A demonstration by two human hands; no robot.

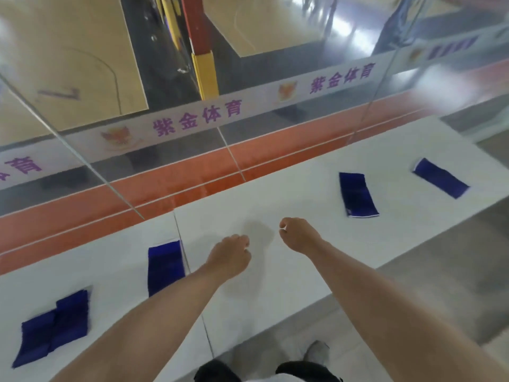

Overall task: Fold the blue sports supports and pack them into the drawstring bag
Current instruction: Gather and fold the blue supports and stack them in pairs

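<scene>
Head view — left hand, right hand fisted over table

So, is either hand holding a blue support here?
No: the left hand and right hand are curled, empty, above the white table, and the blue supports lie apart from them.

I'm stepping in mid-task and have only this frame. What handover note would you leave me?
Left hand: fingers curled, holds nothing, above the white table.
Right hand: the same, just beside it.
Things: four blue supports on the table. The far-left support looks creased or doubled; I cannot tell which. The left support, right support and far-right support lie flat.
The drawstring bag is not in view.
Done: nothing visibly packed.
Left: fold the supports, find the bag, pack them.
</scene>
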